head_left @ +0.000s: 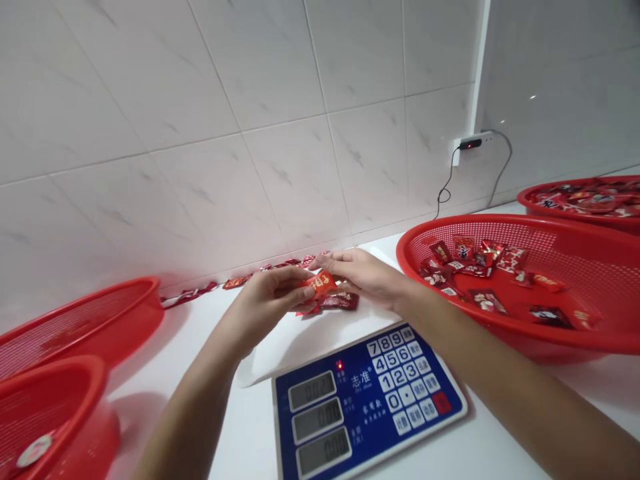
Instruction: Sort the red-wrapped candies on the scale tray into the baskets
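Observation:
Both hands meet above the white pan (280,347) of an electronic scale (367,400). My left hand (267,297) pinches a small orange-red wrapped candy (320,283) by one end. My right hand (363,273) touches the same candy from the other side, fingers curved and close together. Beneath the hands, a few dark red wrapped candies (340,301) lie on the pan. The scale's blue panel shows three displays, a keypad and a lit red dot.
A large red mesh basket (575,340) at the right holds several wrapped candies; another (540,197) stands behind it. Two red baskets (75,320) sit at the left. Loose candies (235,282) line the tiled wall. A plugged-in cable (450,180) hangs from a wall socket.

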The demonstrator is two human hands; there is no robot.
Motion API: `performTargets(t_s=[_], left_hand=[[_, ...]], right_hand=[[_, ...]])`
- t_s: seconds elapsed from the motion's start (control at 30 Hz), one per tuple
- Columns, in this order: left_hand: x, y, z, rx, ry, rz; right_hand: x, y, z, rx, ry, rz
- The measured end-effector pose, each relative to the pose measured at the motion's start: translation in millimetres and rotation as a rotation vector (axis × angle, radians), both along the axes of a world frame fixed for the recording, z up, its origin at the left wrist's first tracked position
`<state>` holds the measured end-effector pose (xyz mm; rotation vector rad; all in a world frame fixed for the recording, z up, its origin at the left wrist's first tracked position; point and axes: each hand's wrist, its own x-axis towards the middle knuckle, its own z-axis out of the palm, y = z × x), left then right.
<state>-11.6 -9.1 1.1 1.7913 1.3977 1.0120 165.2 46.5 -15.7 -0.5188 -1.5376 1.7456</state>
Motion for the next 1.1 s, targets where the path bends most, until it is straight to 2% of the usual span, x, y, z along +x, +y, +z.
performTargets(t_s=[0.07,0.13,0.27,0.47,0.63,0.77,0.83,0.9,1.0,1.1], left_hand=[[-1.9,0.3,0.4,-0.001,-0.039,0.029],[0.4,-0.3,0.0,0.028,0.001,0.052],[5.9,-1.4,-1.6,0.088,0.181,0.088],[7.0,-1.0,-5.3,0.058,0.217,0.081],[6.3,-0.6,-2.3,0.085,0.259,0.095],[9.0,-1.8,0.6,0.280,0.323,0.164],[12.3,-3.4,0.2,0.400,0.332,0.191],[14.8,-4.6,-0.7,0.451,0.315,0.167],[12.0,-3.1,-1.3,0.377,0.226,0.077],[2.6,1.9,-2.0,0.226,0.133,0.067]], right_hand=[[7.0,6.9,-0.5,0.175,-0.159,-0.028],[10.6,11.6,-3.3,0.313,-0.284,-0.060],[7.7,14.0,-11.1,0.396,-0.332,-0.146],[4.3,15.7,-14.8,0.391,-0.338,-0.135],[8.2,19.1,-13.7,0.403,-0.310,-0.114],[14.1,20.8,-8.0,0.410,-0.459,-0.128],[17.0,19.2,-2.7,0.326,-0.503,-0.070],[19.4,16.4,2.6,0.221,-0.459,-0.007],[21.4,13.3,7.3,0.165,-0.386,-0.011],[21.6,13.0,7.9,0.210,-0.414,-0.035]])
